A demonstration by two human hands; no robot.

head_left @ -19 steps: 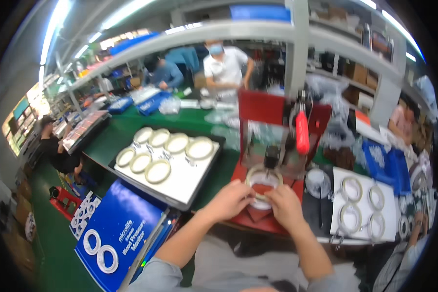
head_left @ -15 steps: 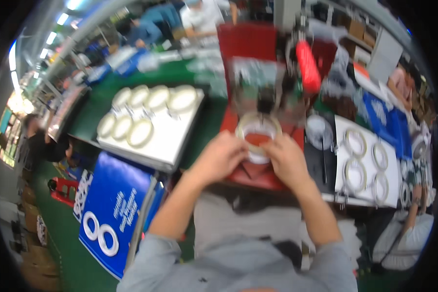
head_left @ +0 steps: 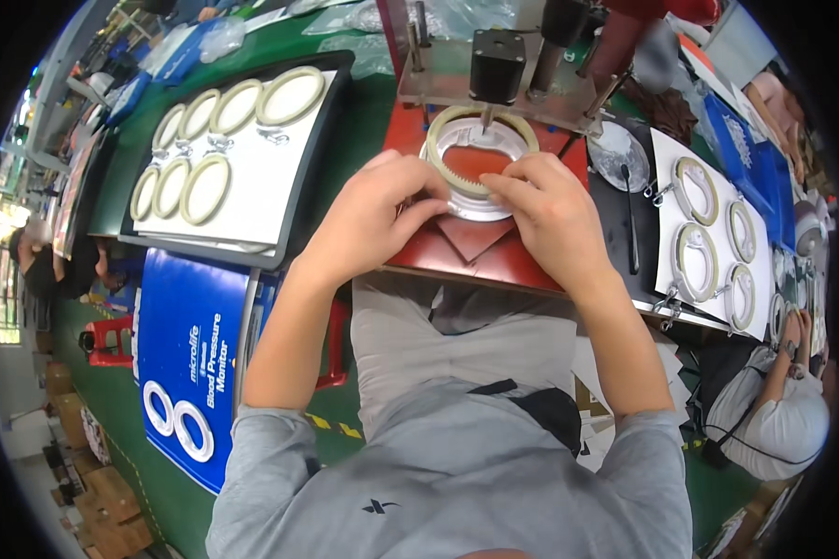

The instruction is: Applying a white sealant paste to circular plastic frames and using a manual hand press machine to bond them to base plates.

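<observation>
A cream ring (head_left: 464, 184) with small teeth along its inner edge lies over a white ring-shaped part (head_left: 480, 207) on the red base of a bench machine. My left hand (head_left: 382, 212) has its fingers curled at the ring's near left edge, thumb close to the forefinger. On the near right side, my right hand (head_left: 552, 216) pinches the same cream ring with thumb and forefinger. Just above the ring's far side, a black motor (head_left: 502, 67) sits on a clear plate, its shaft pointing down into the ring's opening.
To the left, a black-edged tray (head_left: 284, 224) bears several cream rings on white sheets. More rings lie on a white board (head_left: 667, 265) at right, beside a clear round dish (head_left: 615, 154). Two white rings rest on a blue box (head_left: 191, 279). A co-worker (head_left: 764, 419) sits at far right.
The view has tipped downward and sharpened, so the machine and trays sit higher in it. Both hands stay at the ring.
</observation>
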